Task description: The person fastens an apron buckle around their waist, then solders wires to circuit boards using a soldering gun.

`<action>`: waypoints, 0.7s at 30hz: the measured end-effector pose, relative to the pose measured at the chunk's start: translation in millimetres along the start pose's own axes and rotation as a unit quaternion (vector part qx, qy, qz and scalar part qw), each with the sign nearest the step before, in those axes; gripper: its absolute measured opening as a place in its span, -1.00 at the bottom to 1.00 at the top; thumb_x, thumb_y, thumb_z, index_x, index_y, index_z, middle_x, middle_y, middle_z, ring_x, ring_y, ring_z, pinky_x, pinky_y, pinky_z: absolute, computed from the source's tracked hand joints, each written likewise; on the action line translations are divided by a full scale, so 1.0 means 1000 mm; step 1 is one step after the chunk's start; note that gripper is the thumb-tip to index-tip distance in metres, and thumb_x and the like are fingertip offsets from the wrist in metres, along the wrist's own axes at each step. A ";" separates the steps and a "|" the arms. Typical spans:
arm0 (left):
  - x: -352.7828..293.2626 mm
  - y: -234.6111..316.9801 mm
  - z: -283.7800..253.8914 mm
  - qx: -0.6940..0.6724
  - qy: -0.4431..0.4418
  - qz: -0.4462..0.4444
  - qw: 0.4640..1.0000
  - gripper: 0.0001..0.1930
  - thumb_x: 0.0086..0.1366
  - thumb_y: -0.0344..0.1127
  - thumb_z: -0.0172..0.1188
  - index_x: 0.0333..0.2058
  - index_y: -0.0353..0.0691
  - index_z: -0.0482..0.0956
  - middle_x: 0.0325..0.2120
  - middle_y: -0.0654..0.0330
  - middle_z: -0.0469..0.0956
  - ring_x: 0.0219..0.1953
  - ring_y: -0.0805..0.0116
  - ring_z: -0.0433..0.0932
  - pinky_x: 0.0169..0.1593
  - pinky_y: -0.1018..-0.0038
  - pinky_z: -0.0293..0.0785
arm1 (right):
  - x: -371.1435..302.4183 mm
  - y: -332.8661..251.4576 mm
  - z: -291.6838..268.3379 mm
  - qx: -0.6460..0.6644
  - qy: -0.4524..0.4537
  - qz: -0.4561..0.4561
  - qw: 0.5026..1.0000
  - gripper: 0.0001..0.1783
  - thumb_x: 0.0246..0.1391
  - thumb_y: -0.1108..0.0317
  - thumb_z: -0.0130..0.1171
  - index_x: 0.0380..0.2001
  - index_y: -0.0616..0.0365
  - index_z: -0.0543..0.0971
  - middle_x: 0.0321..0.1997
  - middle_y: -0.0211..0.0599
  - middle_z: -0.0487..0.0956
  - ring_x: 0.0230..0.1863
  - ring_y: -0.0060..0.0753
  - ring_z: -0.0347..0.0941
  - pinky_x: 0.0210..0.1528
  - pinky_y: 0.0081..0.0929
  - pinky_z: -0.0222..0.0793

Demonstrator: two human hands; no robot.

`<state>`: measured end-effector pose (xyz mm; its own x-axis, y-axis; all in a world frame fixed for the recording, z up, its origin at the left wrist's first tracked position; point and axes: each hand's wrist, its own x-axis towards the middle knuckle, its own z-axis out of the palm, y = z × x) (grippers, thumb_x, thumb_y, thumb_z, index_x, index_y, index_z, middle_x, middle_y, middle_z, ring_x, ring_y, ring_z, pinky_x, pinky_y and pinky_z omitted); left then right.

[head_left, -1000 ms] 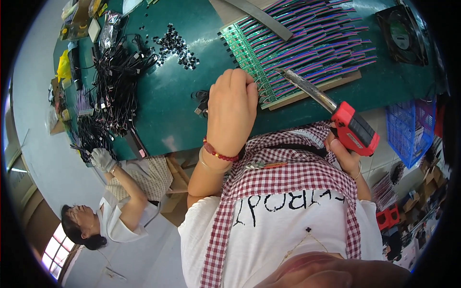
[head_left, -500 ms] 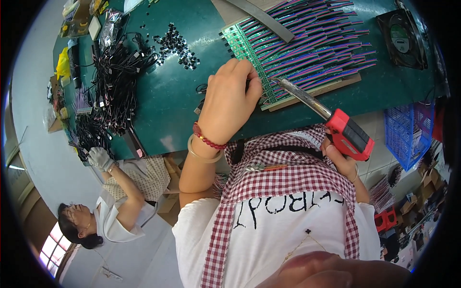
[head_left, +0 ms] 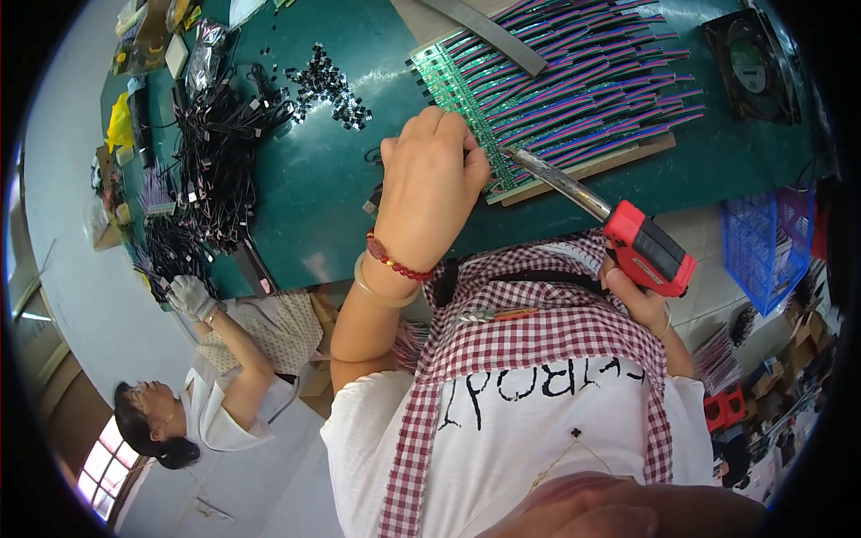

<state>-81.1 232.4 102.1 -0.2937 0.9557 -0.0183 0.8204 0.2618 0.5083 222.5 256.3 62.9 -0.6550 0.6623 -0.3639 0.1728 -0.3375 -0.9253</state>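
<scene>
The left hand (head_left: pixel 432 175), its fingers curled inward, was poised at the near left edge of a panel of green printed circuit boards (head_left: pixel 448 90); whether it pinched anything could not be told, since the fingertips were hidden. The right hand (head_left: pixel 639 305) was closed around a red-and-black plastic-handled tool with a long metal barrel (head_left: pixel 650 249), whose tip pointed toward the left hand and lay at the panel's near end. From the panel, rows of flat multicoloured ribbon wires (head_left: pixel 592 99) extended rightward, beyond the barrel. A flat grey bar (head_left: pixel 489 36) lay across them, ahead of both hands. Farther out from the right hand stood a black square fan (head_left: pixel 752 76); to its right was a blue plastic basket (head_left: pixel 758 255). Left of the left hand, a heap of small black connectors (head_left: pixel 327 90) and a tangle of black cables (head_left: pixel 215 161) rested on the green tabletop (head_left: pixel 305 206).
</scene>
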 end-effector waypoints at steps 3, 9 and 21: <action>-0.002 0.001 0.003 0.019 0.010 -0.001 1.000 -0.90 0.03 -0.47 0.19 -0.50 -0.26 0.42 -0.51 0.10 0.42 -0.41 0.06 0.44 -0.36 0.25 0.25 | 0.001 0.003 0.000 -0.014 -0.006 -0.010 1.000 -0.64 0.05 0.53 0.20 -0.04 0.29 0.49 -0.35 -0.41 0.52 -0.34 -0.60 0.41 -0.25 -0.55 0.35; -0.004 0.001 0.006 0.026 0.022 0.004 0.999 -0.89 0.04 -0.47 0.20 -0.49 -0.24 0.42 -0.53 0.14 0.41 -0.41 0.13 0.44 -0.33 0.29 0.22 | 0.003 0.003 0.002 -0.053 -0.032 -0.028 0.998 -0.63 0.04 0.49 0.18 -0.04 0.27 0.45 -0.40 -0.37 0.49 -0.39 -0.56 0.40 -0.30 -0.54 0.33; -0.003 0.001 0.005 0.020 0.018 0.004 1.000 -0.90 0.04 -0.47 0.19 -0.50 -0.24 0.42 -0.53 0.14 0.41 -0.41 0.13 0.44 -0.33 0.28 0.20 | 0.001 -0.001 -0.002 -0.092 0.004 -0.036 0.995 -0.71 -0.10 0.55 0.23 -0.21 0.28 0.57 -0.40 -0.28 0.55 -0.40 -0.48 0.47 -0.33 -0.51 0.38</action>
<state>-77.1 230.3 98.5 -0.3051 0.9522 0.0174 0.8411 0.2609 0.4738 223.7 258.4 62.9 -0.6640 0.6863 -0.2968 0.2588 -0.1615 -0.9523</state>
